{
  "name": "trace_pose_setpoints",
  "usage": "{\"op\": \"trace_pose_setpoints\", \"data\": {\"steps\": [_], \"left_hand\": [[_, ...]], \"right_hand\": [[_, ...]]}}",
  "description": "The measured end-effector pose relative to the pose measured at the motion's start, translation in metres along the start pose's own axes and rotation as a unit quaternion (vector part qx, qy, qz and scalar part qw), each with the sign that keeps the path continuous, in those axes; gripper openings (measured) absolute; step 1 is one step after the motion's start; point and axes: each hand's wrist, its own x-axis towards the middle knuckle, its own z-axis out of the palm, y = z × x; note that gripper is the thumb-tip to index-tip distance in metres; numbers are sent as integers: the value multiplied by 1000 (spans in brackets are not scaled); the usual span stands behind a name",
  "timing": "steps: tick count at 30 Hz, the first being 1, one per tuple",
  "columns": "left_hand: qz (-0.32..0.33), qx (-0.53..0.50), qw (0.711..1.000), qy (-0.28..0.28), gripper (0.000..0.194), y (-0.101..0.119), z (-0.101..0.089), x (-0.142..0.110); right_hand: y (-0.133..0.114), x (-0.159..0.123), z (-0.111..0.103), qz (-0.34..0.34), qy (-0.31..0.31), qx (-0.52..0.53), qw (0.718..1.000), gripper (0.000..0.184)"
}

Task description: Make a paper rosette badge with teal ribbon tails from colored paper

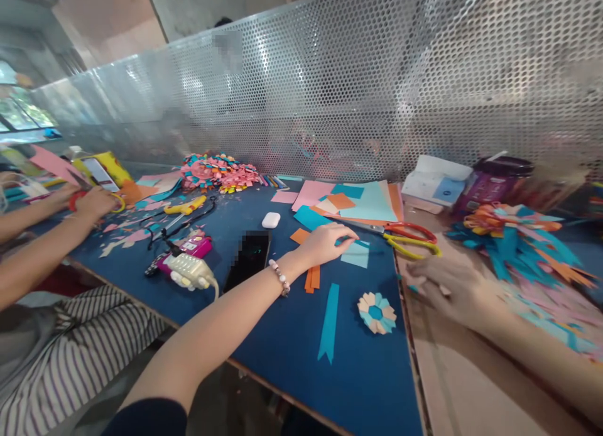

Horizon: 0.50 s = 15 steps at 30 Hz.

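Observation:
My left hand (325, 242) reaches across the blue table (282, 335), a bead bracelet on its wrist. Its fingers are closed in a pinch on the edge of a light blue paper piece (357, 255). Orange paper strips (311, 277) lie just below the hand, and a teal strip (328, 323) and a folded paper rosette (377, 312) lie nearer to me. My right hand (447, 286) rests on the brown surface to the right, smeared by motion, so its fingers are unclear. Red-and-yellow scissors (411, 238) lie between the two hands.
A stack of coloured sheets (358, 200), a dark phone (247, 259), a white earbud case (271, 220) and a power strip (188, 269) lie on the table. A perforated metal screen (377, 78) stands behind. At the left a co-worker's hand (94, 202) holds scissors. Cut paper (513, 244) is piled at right.

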Motion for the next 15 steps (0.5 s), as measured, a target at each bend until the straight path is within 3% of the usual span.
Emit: {"op": "trace_pose_setpoints", "data": {"steps": [2, 5, 10, 15], "left_hand": [[18, -9, 1000, 2, 18, 2, 1, 0], [36, -21, 999, 10, 19, 8, 0, 0], [30, -52, 998, 24, 19, 20, -6, -1], [34, -74, 997, 13, 18, 31, -12, -3]], "right_hand": [[-7, 10, 2, 66, 35, 8, 997, 25], [-16, 20, 9, 161, 24, 9, 987, 37], [-15, 17, 18, 189, 13, 43, 981, 25], [-17, 17, 13, 221, 4, 103, 970, 20]]}}
